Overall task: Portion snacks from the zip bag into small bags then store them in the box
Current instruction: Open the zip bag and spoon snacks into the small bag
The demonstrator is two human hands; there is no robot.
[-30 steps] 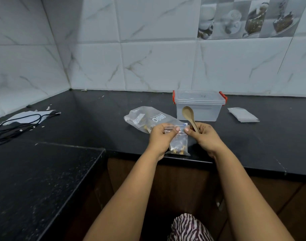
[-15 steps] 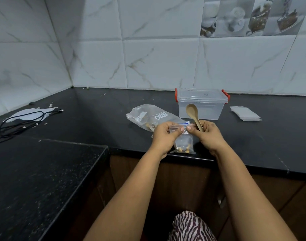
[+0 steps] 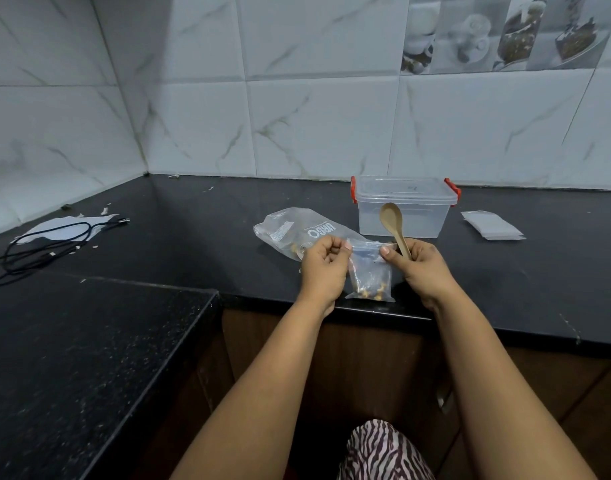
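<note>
A small clear bag with brown snacks at its bottom hangs upright over the counter's front edge. My left hand pinches its top left corner. My right hand pinches the top right corner and also grips a wooden spoon, bowl pointing up. The large zip bag lies flat on the counter just behind my left hand. The clear box with red clips stands behind the spoon, its lid on.
A stack of small empty bags lies right of the box. A black cable on white paper sits at the far left. The black counter turns a corner, with a nearer section at my left.
My hands have kept hold of the small bag's top. My left thumb has slid toward the left corner and the bag hangs a little straighter.
</note>
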